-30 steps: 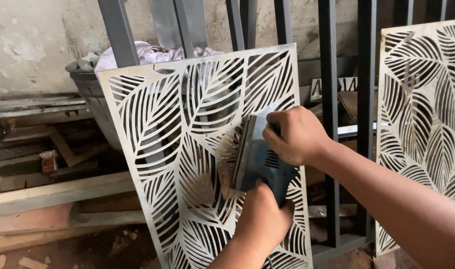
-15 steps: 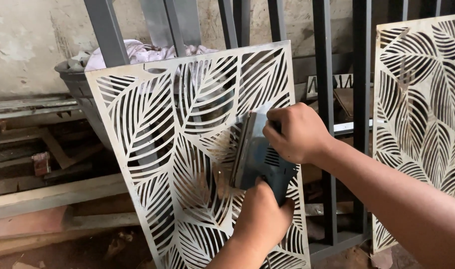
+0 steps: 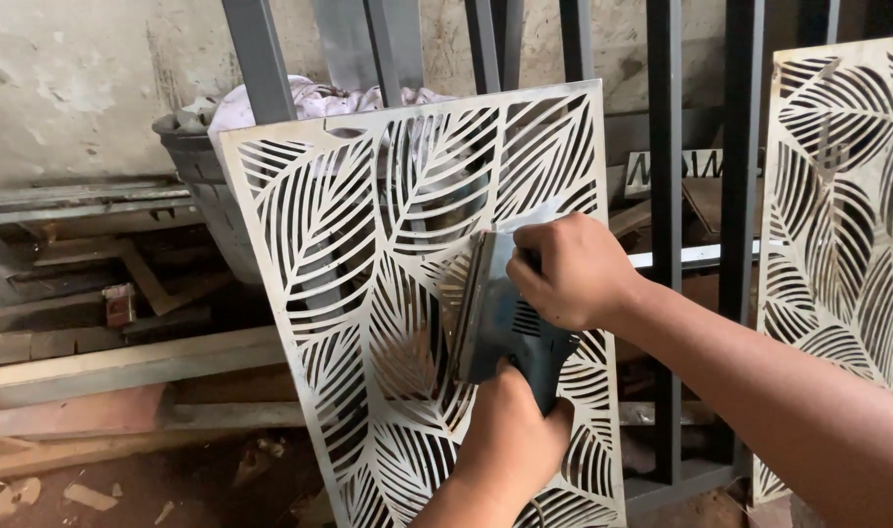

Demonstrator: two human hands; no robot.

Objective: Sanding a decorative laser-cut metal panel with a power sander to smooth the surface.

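Observation:
A pale metal panel (image 3: 358,235) cut through with a leaf pattern stands upright, leaning against dark steel posts. A dark blue-grey power sander (image 3: 493,313) is pressed flat against the panel's middle. My right hand (image 3: 574,272) grips the top of the sander. My left hand (image 3: 510,430) holds its handle from below. The sander's pad edge faces left, touching the cut leaves.
A second leaf-pattern panel (image 3: 848,225) stands at the right. Dark steel posts (image 3: 665,196) rise behind both panels. A dark bin (image 3: 212,196) stuffed with pale cloth sits behind the panel's top left. Planks and metal bars (image 3: 104,362) lie on the dusty floor at left.
The view has shifted slightly; the panel sits a little lower and further right in frame. Both hands keep their grip on the sander, which stays on the panel's middle.

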